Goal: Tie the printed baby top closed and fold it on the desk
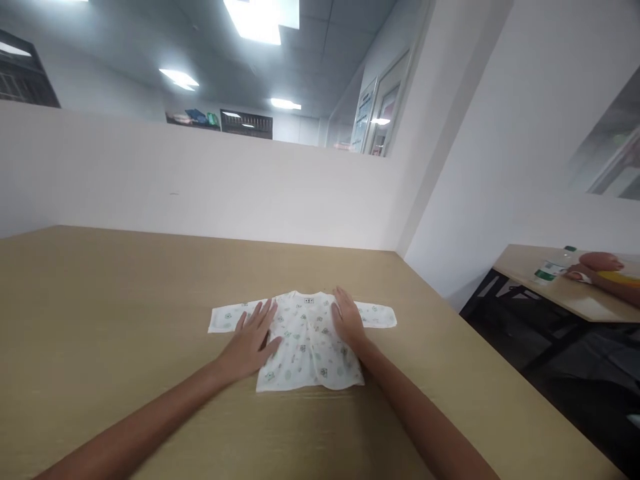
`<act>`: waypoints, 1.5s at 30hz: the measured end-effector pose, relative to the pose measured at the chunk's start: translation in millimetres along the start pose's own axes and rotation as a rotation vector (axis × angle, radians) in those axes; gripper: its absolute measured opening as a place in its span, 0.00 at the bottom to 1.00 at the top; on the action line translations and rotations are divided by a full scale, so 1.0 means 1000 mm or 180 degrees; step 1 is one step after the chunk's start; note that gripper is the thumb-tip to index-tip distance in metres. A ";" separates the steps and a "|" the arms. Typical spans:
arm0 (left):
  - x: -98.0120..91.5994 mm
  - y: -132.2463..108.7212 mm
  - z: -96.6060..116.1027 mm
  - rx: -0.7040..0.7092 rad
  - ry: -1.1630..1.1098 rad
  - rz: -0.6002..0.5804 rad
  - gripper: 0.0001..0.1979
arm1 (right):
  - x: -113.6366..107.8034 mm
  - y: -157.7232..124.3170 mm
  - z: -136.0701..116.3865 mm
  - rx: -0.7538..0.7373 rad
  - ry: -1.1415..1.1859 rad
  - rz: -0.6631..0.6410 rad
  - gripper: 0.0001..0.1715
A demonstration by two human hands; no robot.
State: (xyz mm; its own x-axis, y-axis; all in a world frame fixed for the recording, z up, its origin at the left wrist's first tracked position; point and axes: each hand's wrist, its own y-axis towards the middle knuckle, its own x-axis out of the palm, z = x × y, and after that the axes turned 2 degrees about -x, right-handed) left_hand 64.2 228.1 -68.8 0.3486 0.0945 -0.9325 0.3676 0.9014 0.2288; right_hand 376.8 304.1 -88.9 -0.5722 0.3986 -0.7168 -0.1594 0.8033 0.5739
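Both hands lie open and flat on a small printed shirt (305, 347) spread mid-table: left hand (250, 343) on its left side, right hand (347, 323) on its right.

A baby shirt (305, 343) lies flat on the table (125, 300), both hands (250, 343) resting on it.

Left hand (250, 343) and right hand (349, 323) cover parts of baby shirt (305, 347) beneath; print too small to read. Both forearms cut off by bottom edge. Worktop (125, 300) cut off left and bottom. Co-worker's arm (605, 283) cut off at right edge. Bottle (553, 265) label unreadable.
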 end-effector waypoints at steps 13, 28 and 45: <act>0.039 -0.011 -0.029 -0.0068 0.0183 0.0098 0.40 | -0.032 -0.073 0.017 0.0420 -0.0366 -0.0443 0.40; -0.002 0.020 -0.113 -0.0902 0.0267 0.1078 0.27 | -0.081 -0.014 0.073 0.0407 -0.0025 0.0949 0.19; 0.045 0.118 0.017 0.0382 -0.1319 0.0173 0.11 | -0.001 0.027 -0.013 -0.0063 0.1536 -0.1227 0.13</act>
State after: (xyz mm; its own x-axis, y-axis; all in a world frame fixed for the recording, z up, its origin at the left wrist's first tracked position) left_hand 138.5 331.7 -79.0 0.6778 -0.0591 -0.7328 0.4282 0.8420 0.3282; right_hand 362.4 319.4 -67.8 -0.7692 -0.1678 -0.6166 -0.4395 0.8393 0.3199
